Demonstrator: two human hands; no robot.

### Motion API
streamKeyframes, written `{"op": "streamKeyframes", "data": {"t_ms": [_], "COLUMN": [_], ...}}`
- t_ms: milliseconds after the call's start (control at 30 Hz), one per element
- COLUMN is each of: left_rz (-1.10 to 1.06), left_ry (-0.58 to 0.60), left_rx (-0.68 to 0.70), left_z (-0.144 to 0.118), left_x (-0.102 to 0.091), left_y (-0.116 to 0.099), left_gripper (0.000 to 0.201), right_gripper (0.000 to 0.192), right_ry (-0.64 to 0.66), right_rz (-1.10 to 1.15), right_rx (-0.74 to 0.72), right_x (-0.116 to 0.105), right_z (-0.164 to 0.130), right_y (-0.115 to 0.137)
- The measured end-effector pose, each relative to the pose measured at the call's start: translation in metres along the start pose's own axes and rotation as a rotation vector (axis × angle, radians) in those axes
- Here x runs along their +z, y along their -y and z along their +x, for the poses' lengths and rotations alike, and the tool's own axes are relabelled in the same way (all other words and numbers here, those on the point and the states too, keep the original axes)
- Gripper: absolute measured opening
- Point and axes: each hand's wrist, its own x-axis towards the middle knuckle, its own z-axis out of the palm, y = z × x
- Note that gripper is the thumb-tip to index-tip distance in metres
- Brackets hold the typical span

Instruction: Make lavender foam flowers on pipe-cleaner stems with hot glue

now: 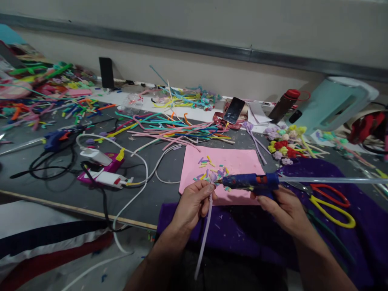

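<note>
My left hand (194,202) pinches a pale lilac pipe cleaner (206,238), its long stem hanging down past the table's front edge. A small lilac tuft, perhaps a flower head, shows at its top. In my right hand (283,206) is a blue hot glue gun (248,182), held by its handle. The nozzle points left and meets or nearly meets the tuft; I cannot tell whether they touch. A long clear glue stick (330,180) sticks out of the gun's back. Beneath lies a pink foam sheet (242,161) strewn with short cut pieces in purple, yellow and teal.
Scissors (330,200) with red and yellow handles lie on purple cloth (303,167) at right. Behind are loose pipe cleaners (182,129), finished flowers (281,143), a phone (234,110) and a bottle (283,107). A magenta power strip (113,163) with cables and another glue gun (57,138) stand left.
</note>
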Motion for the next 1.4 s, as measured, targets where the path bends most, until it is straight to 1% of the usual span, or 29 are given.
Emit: {"op": "streamKeyframes", "data": {"t_ms": [133, 233, 433, 567, 733, 867, 1033, 1133, 1233, 1400], "left_rz": [-0.02, -0.002, 0.003, 0.009, 0.016, 0.023, 0.032, 0.03, 0.036, 0.064], "left_ry": [-0.005, -0.007, -0.012, -0.016, -0.017, -0.016, -0.018, -0.02, -0.026, -0.043], "left_rx": [0.013, 0.008, 0.002, 0.007, 0.011, 0.019, 0.035, 0.029, 0.026, 0.045], "left_z": [-0.0003, -0.0007, -0.0011, -0.0015, -0.0018, -0.0017, -0.0016, -0.0014, -0.0011, -0.0012], "left_x": [0.0018, 0.0033, 0.0036, 0.0038, 0.0042, 0.0039, 0.0034, 0.0034, 0.0034, 0.004], "left_y": [-0.0001, -0.0014, -0.0016, -0.001, -0.0014, -0.0016, -0.0007, -0.0003, -0.0001, 0.0009], "left_gripper": [0.022, 0.024, 0.023, 0.022, 0.022, 0.022, 0.022, 0.022, 0.022, 0.022], "right_gripper": [0.017, 0.015, 0.022, 0.022, 0.012, 0.013, 0.015, 0.015, 0.015, 0.016], "right_ry": [0.017, 0.02, 0.022, 0.02, -0.001, 0.013, 0.036, 0.01, -0.018, 0.053], "right_rz": [-0.017, -0.023, -0.057, -0.088, -0.078, -0.057, -0.085, -0.091, -0.065, -0.093], "right_rx": [-0.034, -0.047, -0.08, -0.06, -0.035, -0.024, -0.044, -0.045, -0.078, -0.099], "right_x": [0.0, 0.0003, 0.0003, 0.0004, 0.0003, -0.0007, 0.0, 0.0006, 0.0, -0.0019], "right_z": [-0.0025, -0.0023, 0.0004, -0.0024, -0.0039, -0.0033, -0.0039, -0.0034, -0.0032, -0.004], "right_y": [-0.0005, -0.0005, -0.0009, -0.0033, -0.0047, -0.0053, -0.0073, -0.0084, -0.0082, -0.0056]}}
